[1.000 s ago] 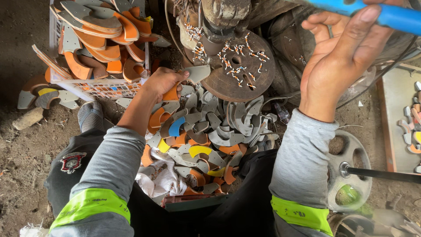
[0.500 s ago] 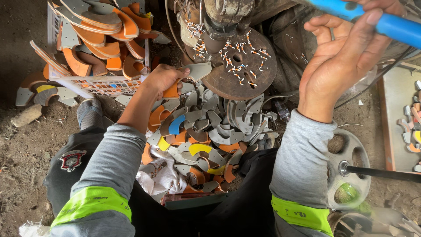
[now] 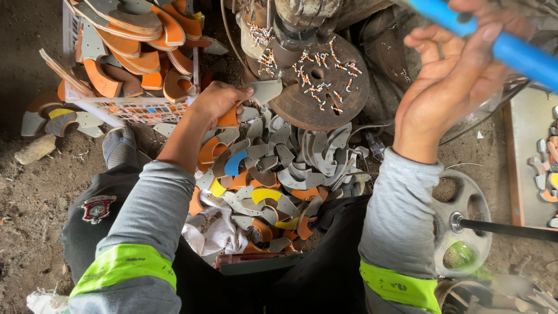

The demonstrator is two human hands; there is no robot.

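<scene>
— What is the left hand (image 3: 216, 102) holding?

— A flat grey cutout piece (image 3: 263, 91), curved along one side, with an orange piece showing under the palm. The grey one sticks out to the right of the hand, just above the heap and close to the near-left edge of the rusty round disc (image 3: 323, 81).

— How do the fingers sit on it?

— The fingers (image 3: 235, 92) are curled and pressed together, pinching the left end of the piece against the thumb. The free end points toward the disc, but I cannot tell whether it touches it.

— And the right hand (image 3: 450, 87)?

— Raised at the far right, wrapped around a blue handle (image 3: 511, 49) that slants down to the right edge. Its fingers are closed over the bar, the palm facing the camera.

— What lies around?

— Below the left hand a pile of cutouts (image 3: 273, 174) fills the lap: mostly grey crescents, with orange, yellow and one blue among them. Far left stands a white plastic crate (image 3: 131, 109) stacked with larger orange and grey pieces, more of them spilled on the dirt floor (image 3: 35, 192) beside it. The disc carries small white and orange scraps. Near right there is a spoked metal wheel (image 3: 465, 224) on a dark rod. Both grey sleeves have yellow-green bands.

— Anything in the way?

— The left forearm crosses over the left part of the pile and hides the pieces beneath it.
</scene>
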